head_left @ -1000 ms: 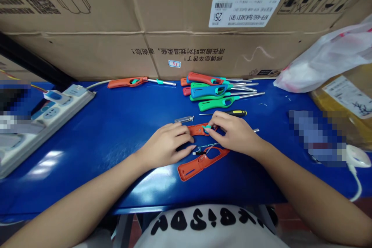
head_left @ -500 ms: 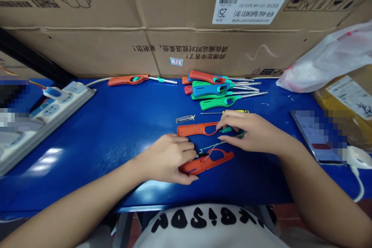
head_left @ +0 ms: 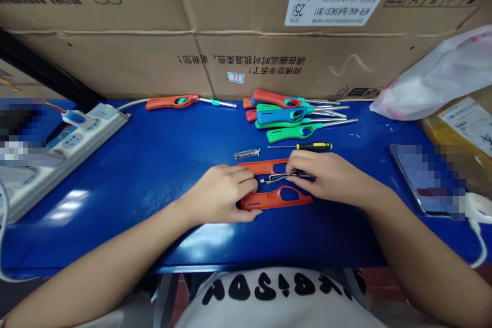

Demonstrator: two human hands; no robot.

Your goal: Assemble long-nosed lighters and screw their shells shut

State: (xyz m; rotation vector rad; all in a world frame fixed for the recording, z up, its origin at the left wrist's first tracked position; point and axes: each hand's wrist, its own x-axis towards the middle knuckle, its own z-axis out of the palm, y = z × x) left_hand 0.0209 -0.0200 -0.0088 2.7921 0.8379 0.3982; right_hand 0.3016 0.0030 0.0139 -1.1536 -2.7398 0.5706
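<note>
My left hand (head_left: 226, 195) is closed on the left end of the lower orange lighter shell half (head_left: 274, 198), thumb along its near edge. Parallel and just beyond lies the other orange shell half (head_left: 263, 166), partly covered by my right hand (head_left: 323, 171). Pinched in my right fingers is a thin igniter wire assembly (head_left: 274, 179), with a small black and white end that reaches toward my left fingertips; its right part is hidden. Farther back are a clear fuel tank (head_left: 247, 154) and a black and yellow screwdriver (head_left: 313, 146).
Several assembled lighters (head_left: 286, 117) lie in a pile against the cardboard box (head_left: 154, 61); one more orange lighter (head_left: 171, 102) is to their left. A power strip (head_left: 73, 141) runs along the left. On the right are a phone (head_left: 423, 179) and a plastic bag (head_left: 434, 77).
The wire assembly has come out of the lower shell half and is now between both halves. My left hand and the lower half have moved away from me, closer to the upper half.
</note>
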